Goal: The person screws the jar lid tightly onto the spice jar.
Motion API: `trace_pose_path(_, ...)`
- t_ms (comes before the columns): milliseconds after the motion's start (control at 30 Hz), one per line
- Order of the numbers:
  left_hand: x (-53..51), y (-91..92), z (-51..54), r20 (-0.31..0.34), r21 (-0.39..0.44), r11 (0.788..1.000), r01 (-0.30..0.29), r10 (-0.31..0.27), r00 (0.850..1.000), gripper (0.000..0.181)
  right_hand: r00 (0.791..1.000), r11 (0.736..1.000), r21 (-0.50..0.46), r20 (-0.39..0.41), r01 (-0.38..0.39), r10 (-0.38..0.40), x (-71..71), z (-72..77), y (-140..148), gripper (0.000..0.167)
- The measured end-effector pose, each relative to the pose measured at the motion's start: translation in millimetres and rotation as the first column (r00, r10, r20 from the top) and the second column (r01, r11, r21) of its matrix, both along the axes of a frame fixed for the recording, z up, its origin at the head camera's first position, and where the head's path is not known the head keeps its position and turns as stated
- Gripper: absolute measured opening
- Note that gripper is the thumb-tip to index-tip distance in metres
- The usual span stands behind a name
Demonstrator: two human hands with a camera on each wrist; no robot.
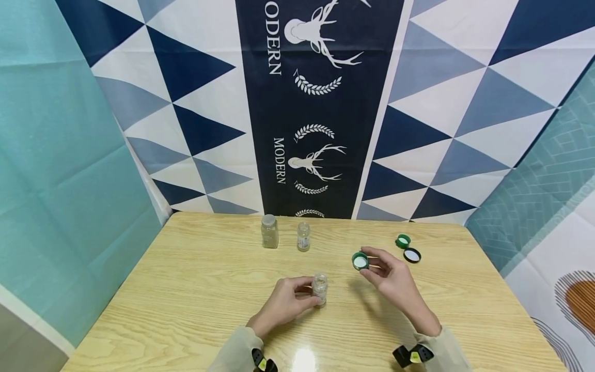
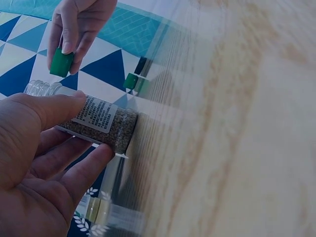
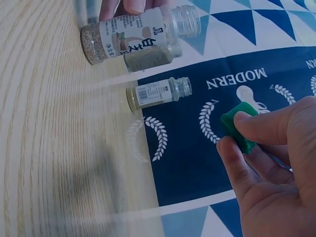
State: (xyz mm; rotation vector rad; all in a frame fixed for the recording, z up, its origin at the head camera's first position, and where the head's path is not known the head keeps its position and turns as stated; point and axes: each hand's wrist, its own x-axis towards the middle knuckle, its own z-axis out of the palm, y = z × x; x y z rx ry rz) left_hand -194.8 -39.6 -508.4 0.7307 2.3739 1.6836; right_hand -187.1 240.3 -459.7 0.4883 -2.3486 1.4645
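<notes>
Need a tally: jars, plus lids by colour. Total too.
Jars: 3
Green lids: 2
Black lid: 1
Total: 6

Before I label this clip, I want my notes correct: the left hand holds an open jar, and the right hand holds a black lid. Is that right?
Not quite: the lid in the right hand is green, not black, as the head view shows. The left hand does hold an open jar.
</notes>
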Motion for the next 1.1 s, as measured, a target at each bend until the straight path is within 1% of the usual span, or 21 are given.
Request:
trace_pose_path(267, 0.3, 0.7, 0.7, -0.002, -0.012, 1.000, -0.006, 0.006, 1.000, 0.042, 1.000, 0.999, 0.042, -0.011, 0.019, -0.019, 1.8, 4.2, -2.5, 0.047)
trace_pose_path(433, 0.7, 0.8, 1.2, -0.003, -0.014, 1.000, -0.008, 0.008, 1.000, 0.042, 0.999, 0.998, 0.052, -0.018, 0.029, -0.029, 3.4, 6.1, -3.5, 0.046)
trace_pose_path(633, 0.8, 1.3, 1.4, 0.008, -0.012, 1.000, -0.007, 0.007, 1.000, 0.043, 1.000, 0.998, 0.055, -0.027, 0.009, -0.008, 4.0, 5.6, -4.0, 0.045)
trace_pose_path(867, 0.0, 1.7, 0.5, 0.010, 0.005, 1.000, 0.001, -0.001, 1.000, 0.043, 0.998, 0.998, 0.048, -0.050, -0.034, 0.036, 3.3, 4.5, -6.9, 0.045)
trace_pose_path(1100, -0.5, 1.5, -0.8, -0.010, -0.012, 1.000, -0.006, 0.006, 1.000, 0.042, 0.998, 0.998, 0.053, -0.044, -0.032, 0.034, 3.9, 2.3, -9.8, 0.045)
